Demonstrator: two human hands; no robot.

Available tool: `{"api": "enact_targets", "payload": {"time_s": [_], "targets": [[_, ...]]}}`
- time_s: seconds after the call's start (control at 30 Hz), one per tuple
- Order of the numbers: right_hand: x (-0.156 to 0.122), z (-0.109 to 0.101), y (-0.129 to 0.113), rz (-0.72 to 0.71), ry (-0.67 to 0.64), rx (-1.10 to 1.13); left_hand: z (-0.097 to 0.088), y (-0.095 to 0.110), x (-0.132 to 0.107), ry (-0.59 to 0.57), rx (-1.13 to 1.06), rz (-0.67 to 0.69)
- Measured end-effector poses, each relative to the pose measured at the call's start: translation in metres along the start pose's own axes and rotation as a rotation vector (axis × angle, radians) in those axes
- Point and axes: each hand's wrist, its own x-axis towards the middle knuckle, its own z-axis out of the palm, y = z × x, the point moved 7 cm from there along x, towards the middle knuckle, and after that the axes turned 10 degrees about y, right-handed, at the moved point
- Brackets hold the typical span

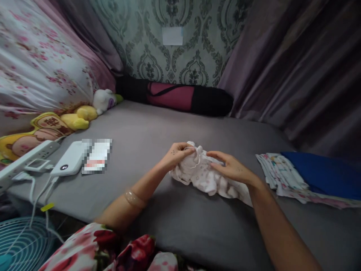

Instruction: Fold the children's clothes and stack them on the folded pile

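Note:
A crumpled white cloth item point(207, 180) with a faint small print and a thin string lies bunched on the grey bed sheet. It looks like a small garment, but its folds hide the exact kind. My left hand point(176, 154) pinches the upper left end, thumb on top near the string. At the upper right side of the cloth, my right hand point(231, 167) has its thumb and index finger apart, the fingertips touching the fabric. A clear bracelet point(134, 198) circles my left forearm.
Folded printed cloths point(282, 171) and a blue cloth point(324, 173) lie at the right. A white power bank point(70, 158), power strip point(42, 150) and cables are on the left, near plush toys point(76, 116). A black and magenta long bag point(172, 96) rests against the wall. A fan point(25, 241) stands below left.

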Motion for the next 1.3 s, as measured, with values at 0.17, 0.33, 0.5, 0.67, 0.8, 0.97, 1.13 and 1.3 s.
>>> {"api": "enact_targets", "payload": {"time_s": [0.17,0.33,0.5,0.67,0.8,0.97,1.13,1.3], "targets": [[0.019,0.030,-0.012,-0.092,-0.041,0.200,-0.005,0.010,0.000,-0.012,0.040,0.092],[0.027,0.018,-0.011,-0.044,0.104,0.183,-0.038,0.030,-0.022,0.292,0.329,0.315],[0.025,-0.012,-0.019,-0.039,0.258,0.064,-0.033,0.026,-0.066,0.441,0.542,0.386],[0.017,-0.036,-0.028,-0.038,0.370,0.059,-0.014,0.002,-0.066,0.365,0.585,0.305],[0.003,-0.065,-0.037,-0.058,0.457,0.048,-0.027,0.011,-0.047,0.275,0.388,0.269],[-0.021,-0.095,-0.061,-0.089,0.513,0.120,-0.066,0.078,-0.050,0.204,0.056,0.347],[-0.026,-0.083,-0.065,-0.054,0.354,0.192,-0.078,0.131,-0.072,0.151,0.175,0.411],[-0.010,-0.042,-0.016,0.102,0.071,0.235,-0.064,0.080,-0.044,-0.091,0.421,0.273]]}}
